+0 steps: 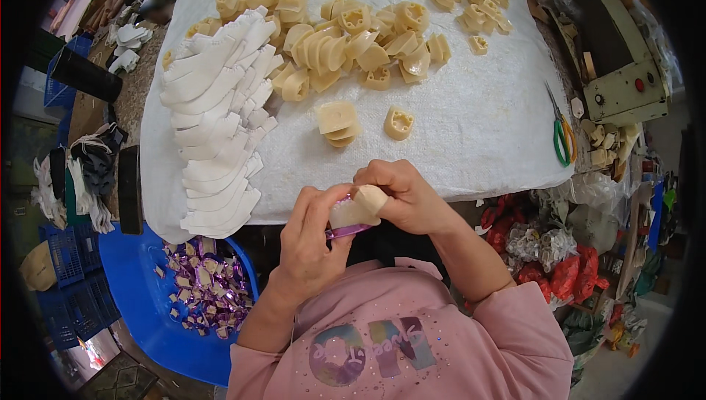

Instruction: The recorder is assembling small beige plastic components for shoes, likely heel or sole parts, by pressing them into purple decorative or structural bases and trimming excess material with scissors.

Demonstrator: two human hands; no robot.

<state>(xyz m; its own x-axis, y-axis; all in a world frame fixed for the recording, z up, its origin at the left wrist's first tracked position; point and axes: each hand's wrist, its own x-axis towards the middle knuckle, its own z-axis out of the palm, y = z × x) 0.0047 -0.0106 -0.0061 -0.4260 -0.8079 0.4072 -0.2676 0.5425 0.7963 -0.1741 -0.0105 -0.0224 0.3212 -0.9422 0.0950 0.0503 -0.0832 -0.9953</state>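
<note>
In front of my chest, my left hand point(312, 234) is closed around a small cream block with shiny purple wrap point(346, 218) along its edges. My right hand point(401, 193) is closed against the same piece from the other side. A tan rounded tip point(371, 198) sits at the right thumb; whether it is a thumb cover or part of the piece I cannot tell. Just beyond the hands stand a short stack of cream molded blocks point(337, 120) and a single hollow cream block point(399, 123). Overlapping white curved pieces point(213, 113) lie in a long row at the left.
A white sheet point(471, 135) covers the table. Cream blocks point(353, 40) pile up at the back, with more point(482, 3) at the far right. Scissors point(565, 139) lie by the right edge. A blue basin point(147, 312) below left holds purple-wrapped pieces point(209, 282). Red bags point(573, 275) lie at right.
</note>
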